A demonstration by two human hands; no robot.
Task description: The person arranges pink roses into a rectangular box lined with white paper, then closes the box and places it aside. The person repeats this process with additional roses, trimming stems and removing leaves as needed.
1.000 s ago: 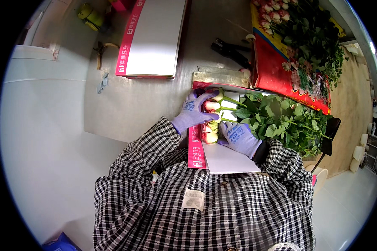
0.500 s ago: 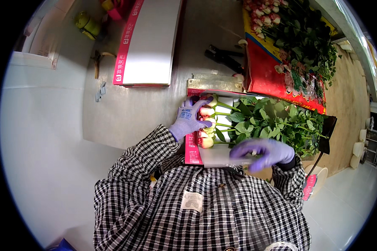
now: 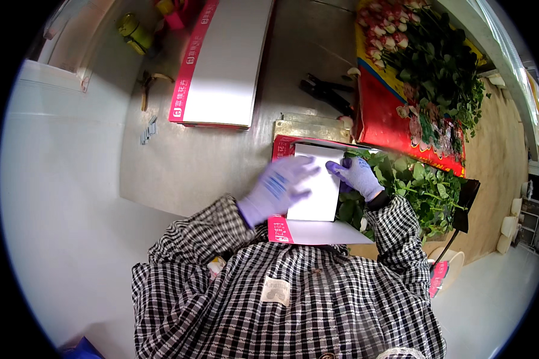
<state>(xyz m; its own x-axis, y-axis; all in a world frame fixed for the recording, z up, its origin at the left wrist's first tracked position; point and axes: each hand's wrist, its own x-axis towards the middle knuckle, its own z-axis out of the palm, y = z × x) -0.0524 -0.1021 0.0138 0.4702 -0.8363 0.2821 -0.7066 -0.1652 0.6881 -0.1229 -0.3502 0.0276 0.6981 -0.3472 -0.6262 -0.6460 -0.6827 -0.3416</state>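
A pink-edged sheet of wrapping card (image 3: 326, 232) lies in front of me, with roses on it whose leafy stems (image 3: 422, 179) run off to the right. Over the rose heads lies a smaller white card (image 3: 314, 188), which hides them. My right hand (image 3: 359, 178), in a lilac glove, grips that card's right edge, its thumb on top. My left hand (image 3: 279, 186), gloved alike and blurred by motion, hovers at the card's left side with fingers spread. Whether it touches the card I cannot tell.
Beyond the bunch stands a metal block (image 3: 314, 128), with a black hand tool (image 3: 324, 93) behind it. A stack of pink-edged card (image 3: 224, 66) lies far left, near small metal strips (image 3: 148, 130) and a green bottle (image 3: 135, 34). More roses (image 3: 386, 36) rest on a red sack (image 3: 383, 119).
The white card now covers the rose heads. My right hand has moved up and left onto its edge; my left hand has let go of the rose heads and opened.
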